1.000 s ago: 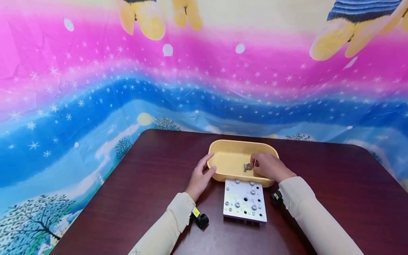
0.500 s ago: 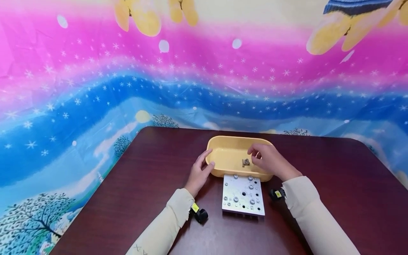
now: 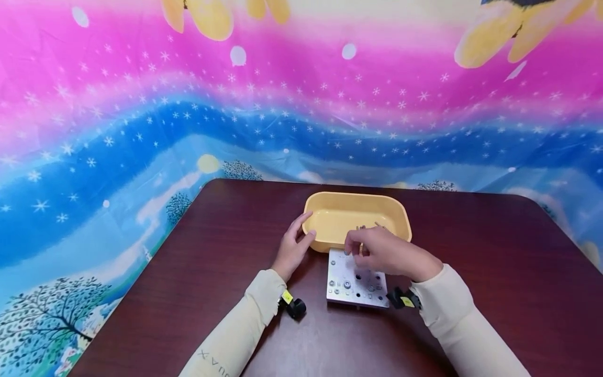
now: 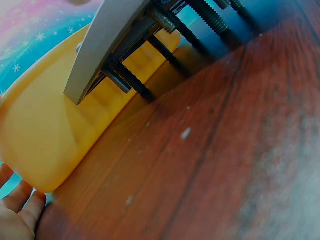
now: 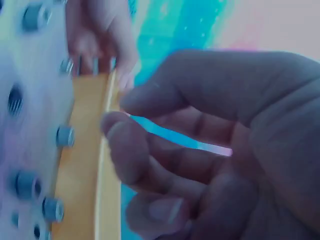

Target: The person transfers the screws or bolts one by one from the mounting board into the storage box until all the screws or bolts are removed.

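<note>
At the left end of a yellow tray (image 3: 330, 245), my left hand (image 3: 289, 251) touches the rim and wall with thumb and extended fingers. Several small screws (image 3: 380, 225) lie in the tray, partly behind my right hand. Just in front is a square metal plate (image 3: 336, 293) with holes and socket-head bolts (image 5: 65, 136); threaded shanks (image 4: 162, 52) stick out below it. My right hand (image 3: 388, 251) hovers over the plate's far part, fingers loosely bent. The right wrist view shows its thumb and index tips close together, with nothing visible between them.
All stands on a dark red-brown wooden table (image 3: 226, 251). A printed cloth (image 3: 282, 120) hangs behind its far edge. Small black cameras (image 3: 296, 308) sit at both wrists, the right one close to the plate's near right corner.
My right hand has come up out of the tray and moved toward me and left, over the plate. The left hand stays at the tray's end. The head view has tilted upward slightly.
</note>
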Demonstrator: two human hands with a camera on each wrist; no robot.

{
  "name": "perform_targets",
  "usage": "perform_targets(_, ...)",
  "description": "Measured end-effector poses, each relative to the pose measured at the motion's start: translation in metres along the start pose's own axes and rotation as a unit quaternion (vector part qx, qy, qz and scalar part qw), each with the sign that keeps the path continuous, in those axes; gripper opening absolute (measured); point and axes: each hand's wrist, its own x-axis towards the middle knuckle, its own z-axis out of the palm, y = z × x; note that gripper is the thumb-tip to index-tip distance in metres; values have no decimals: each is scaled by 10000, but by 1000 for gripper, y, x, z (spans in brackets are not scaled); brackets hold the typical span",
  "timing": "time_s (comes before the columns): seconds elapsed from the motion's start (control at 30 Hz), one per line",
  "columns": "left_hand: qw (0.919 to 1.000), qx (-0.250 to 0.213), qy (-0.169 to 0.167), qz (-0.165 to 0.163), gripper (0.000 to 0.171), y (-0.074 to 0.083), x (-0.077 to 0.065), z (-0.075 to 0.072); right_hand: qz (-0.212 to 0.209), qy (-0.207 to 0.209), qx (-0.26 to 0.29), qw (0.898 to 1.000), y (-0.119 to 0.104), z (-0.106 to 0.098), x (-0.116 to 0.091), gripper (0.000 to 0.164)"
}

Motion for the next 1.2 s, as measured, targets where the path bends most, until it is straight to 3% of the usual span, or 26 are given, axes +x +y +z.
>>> perform_targets(0.1,10000,20,9,-5,50,1,2,0,-126,-359,-117,9992,-12,1,-3,11)
perform_targets(0.17,10000,60,69,-11,50,-9,7,1,-148,-553,-130,9983,-19,3,-4,11)
perform_targets(0.33,9998,117,138,-54,49,-18,6,5,-303,-749,-240,9964,-32,15,-8,15)
perform_targets(0.43,9999,81,35,-54,49,-5,0,5,-366,-773,-273,9960,-34,23,-9,15)
perform_targets(0.53,10000,90,-39,-16,49,-3,0,5,-347,-841,-228,9956,-36,28,-7,15)
perform_targets(0.8,9999,87,40,-131,50,-35,11,7,-327,-777,-218,9962,-34,40,-3,15)
perform_targets(1.2,9999,48,135,-18,49,-37,10,2,-315,-695,-329,9965,-40,42,0,12)
